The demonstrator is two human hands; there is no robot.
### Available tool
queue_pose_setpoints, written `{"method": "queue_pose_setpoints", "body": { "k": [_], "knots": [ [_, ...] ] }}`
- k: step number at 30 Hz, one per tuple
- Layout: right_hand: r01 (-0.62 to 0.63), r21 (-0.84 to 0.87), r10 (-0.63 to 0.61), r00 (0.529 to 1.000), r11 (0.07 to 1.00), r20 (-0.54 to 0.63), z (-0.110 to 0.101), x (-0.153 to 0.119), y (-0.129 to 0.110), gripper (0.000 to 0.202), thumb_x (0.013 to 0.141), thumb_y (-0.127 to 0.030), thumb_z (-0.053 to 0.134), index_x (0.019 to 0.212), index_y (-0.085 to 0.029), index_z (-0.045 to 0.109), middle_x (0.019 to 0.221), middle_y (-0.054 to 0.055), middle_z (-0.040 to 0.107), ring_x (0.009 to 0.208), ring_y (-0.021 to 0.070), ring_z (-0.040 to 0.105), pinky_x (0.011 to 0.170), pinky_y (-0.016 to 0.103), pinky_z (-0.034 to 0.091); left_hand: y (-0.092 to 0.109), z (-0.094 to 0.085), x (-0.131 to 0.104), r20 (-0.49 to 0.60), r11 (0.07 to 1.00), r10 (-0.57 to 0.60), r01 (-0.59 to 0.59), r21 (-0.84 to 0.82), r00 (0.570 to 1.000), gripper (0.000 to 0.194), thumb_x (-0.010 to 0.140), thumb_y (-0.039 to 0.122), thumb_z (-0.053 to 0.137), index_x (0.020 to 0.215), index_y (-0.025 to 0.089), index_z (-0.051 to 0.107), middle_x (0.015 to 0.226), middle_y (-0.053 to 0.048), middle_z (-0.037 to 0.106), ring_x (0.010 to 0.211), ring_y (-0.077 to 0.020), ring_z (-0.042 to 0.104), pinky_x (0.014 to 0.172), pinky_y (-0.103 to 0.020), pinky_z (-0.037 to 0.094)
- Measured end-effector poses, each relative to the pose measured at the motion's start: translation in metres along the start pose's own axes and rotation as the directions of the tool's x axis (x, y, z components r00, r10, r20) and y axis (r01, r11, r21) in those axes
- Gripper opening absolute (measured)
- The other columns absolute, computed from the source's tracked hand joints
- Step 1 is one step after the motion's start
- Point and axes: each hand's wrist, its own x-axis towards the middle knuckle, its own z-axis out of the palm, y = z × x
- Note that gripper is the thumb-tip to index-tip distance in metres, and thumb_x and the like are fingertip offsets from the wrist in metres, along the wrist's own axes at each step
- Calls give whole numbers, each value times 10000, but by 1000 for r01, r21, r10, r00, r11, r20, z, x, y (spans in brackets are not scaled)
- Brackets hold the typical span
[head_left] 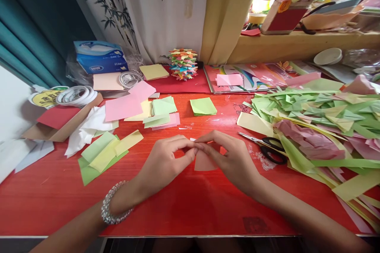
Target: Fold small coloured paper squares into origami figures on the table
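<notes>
A small sheet of pinkish paper [204, 163] is pinched between both hands, just above the red tabletop near the middle. My left hand [168, 158], with a beaded bracelet on its wrist, has thumb and forefinger closed on the paper's upper left part. From the other side my right hand [233, 158] closes its thumb and fingertips at the same upper edge, so the fingertips of both hands meet and cover part of the sheet. Beyond them lies a stack of green paper squares [203, 106]. To the right are black-handled scissors [267, 148].
Green, yellow and pink paper pieces [320, 114] pile up on the right. Yellow and green strips [109, 152] lie at left, beside pink sheets [124, 107] and rolls of tape [75, 95]. At the back stand a folded-paper tower [183, 64] and a blue tissue pack [99, 57].
</notes>
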Motion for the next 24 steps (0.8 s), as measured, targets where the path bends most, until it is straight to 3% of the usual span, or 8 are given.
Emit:
{"method": "queue_pose_setpoints", "body": {
  "k": [4,8,11,15,17,20,24],
  "knots": [
    [123,-222,-136,990,967,-45,5,-3,4,128,840,-197,511,755,-162,600,709,22,635,642,120,578,562,215,424,-1,6,-2,-7,998,-52,51,-33,999,130,816,233,489,803,186,609,747,3,604,712,-139,540,670,-250,414],
    [152,-342,-189,979,927,-76,5,-2,8,141,843,-214,494,745,-160,579,689,32,625,625,133,573,523,225,404,-1,7,-1,24,978,-145,147,-150,989,138,814,256,481,730,178,558,708,13,557,688,-128,507,662,-245,409],
    [114,-307,-163,977,945,-140,-5,2,8,110,831,-201,504,746,-172,568,707,27,633,643,135,577,526,224,415,-1,5,-1,72,962,-184,195,-191,980,127,795,215,480,681,177,519,677,23,520,658,-118,477,624,-236,390],
    [-19,-158,-40,932,987,-359,-23,10,8,86,821,-238,532,760,-195,574,724,8,632,653,125,583,547,214,447,1,2,-1,130,957,-207,228,-177,970,122,775,192,493,654,180,489,665,25,514,661,-123,481,604,-234,381],
    [-46,-55,25,945,997,-327,-25,11,7,115,822,-271,535,747,-197,582,712,1,630,641,121,583,553,216,456,1,1,0,49,977,-167,172,-125,985,110,789,212,491,684,182,500,694,17,530,694,-133,496,642,-246,391],
    [-92,95,104,986,991,-128,-14,6,4,161,832,-294,519,731,-186,586,693,2,630,616,117,576,518,210,446,2,0,1,-60,997,-74,73,-30,995,112,820,262,479,796,184,556,781,-3,554,756,-144,504,697,-259,393],
    [-146,141,152,988,979,-29,5,-3,2,168,827,-288,523,720,-178,590,690,11,643,611,117,572,528,213,450,0,2,2,-3,999,-43,43,-7,999,184,832,282,471,704,183,560,718,7,503,696,-131,472,650,-245,376]
  ]
}}
